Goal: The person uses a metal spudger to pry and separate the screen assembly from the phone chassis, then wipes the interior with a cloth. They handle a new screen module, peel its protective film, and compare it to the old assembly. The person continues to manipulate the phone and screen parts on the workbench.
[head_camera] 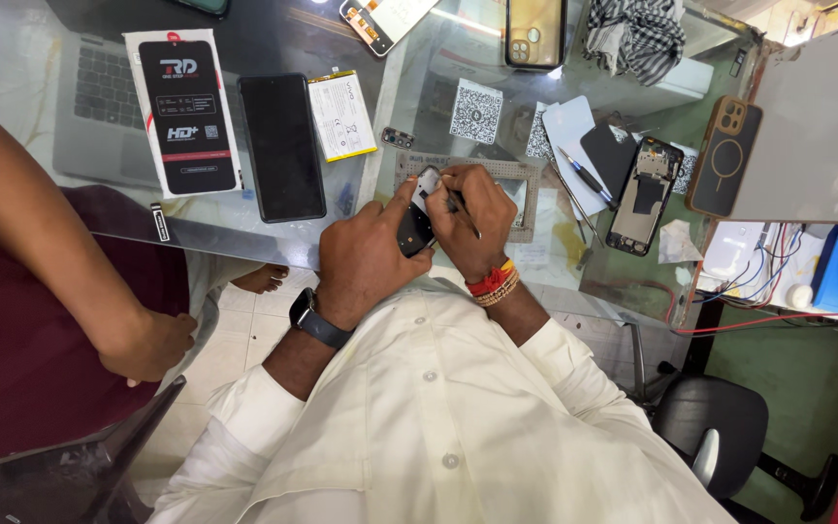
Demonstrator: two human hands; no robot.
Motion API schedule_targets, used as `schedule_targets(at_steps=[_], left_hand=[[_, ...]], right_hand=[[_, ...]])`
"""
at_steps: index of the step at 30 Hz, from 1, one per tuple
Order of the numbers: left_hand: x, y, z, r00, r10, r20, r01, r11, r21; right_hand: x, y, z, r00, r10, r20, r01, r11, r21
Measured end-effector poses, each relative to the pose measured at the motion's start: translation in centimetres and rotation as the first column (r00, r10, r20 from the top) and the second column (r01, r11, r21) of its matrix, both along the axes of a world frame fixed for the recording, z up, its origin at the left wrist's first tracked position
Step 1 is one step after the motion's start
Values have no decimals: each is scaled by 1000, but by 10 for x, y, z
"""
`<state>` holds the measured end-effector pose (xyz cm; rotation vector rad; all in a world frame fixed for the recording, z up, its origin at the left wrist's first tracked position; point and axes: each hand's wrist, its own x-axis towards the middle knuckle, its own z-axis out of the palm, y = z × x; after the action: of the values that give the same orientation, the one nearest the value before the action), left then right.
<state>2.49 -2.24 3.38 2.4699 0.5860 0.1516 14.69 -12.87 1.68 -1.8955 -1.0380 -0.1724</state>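
A glass worktop (409, 107) carries a grey laptop (99, 107) and an opened phone (637, 194). Over its near edge, the left hand (366, 257) grips a small black-and-white phone part (419, 218), fingers clenched around its edges. The right hand (472, 218) pinches a thin dark tool (460, 209) against it; the part looks light, stiff and fragile, best held by its edges.

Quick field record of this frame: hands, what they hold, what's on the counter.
left hand: grips a small dark phone from below, smartwatch on the wrist
right hand: holds a thin tool against the phone's upper end, thread bands on the wrist
surface: glass counter
left of hands: black phone lying flat, battery, boxed screen pack, laptop
right of hands: opened phone, cased phone, pen
other person: arm at left edge, touching nothing on the counter
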Motion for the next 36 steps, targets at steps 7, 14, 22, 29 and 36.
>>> schedule_targets(at_steps=[7, 14, 22, 29, 36], left_hand=[[0, 0, -3, 1000, -5, -7, 5, 1000, 12], [0, 0, -2, 1000, 0, -15, 0, 1000, 14], [-1, 1, -3, 999, -16, -30, 16, 1000, 2], [-2, 2, -2, 999, -34, 16, 34, 999, 14], [1, 2, -1, 998, -19, -58, 18, 1000, -19]], right_hand=[[-1, -1, -1, 1000, -18, 8, 18, 1000, 1], [-3, -18, -5, 997, -26, 78, 29, 999, -33], [-2, -31, -4, 994, 11, 112, -6, 999, -48], [4, -16, -5, 995, 80, 56, -80, 997, -4], [5, -30, -6, 1000, 27, -9, -27, 999, 47]])
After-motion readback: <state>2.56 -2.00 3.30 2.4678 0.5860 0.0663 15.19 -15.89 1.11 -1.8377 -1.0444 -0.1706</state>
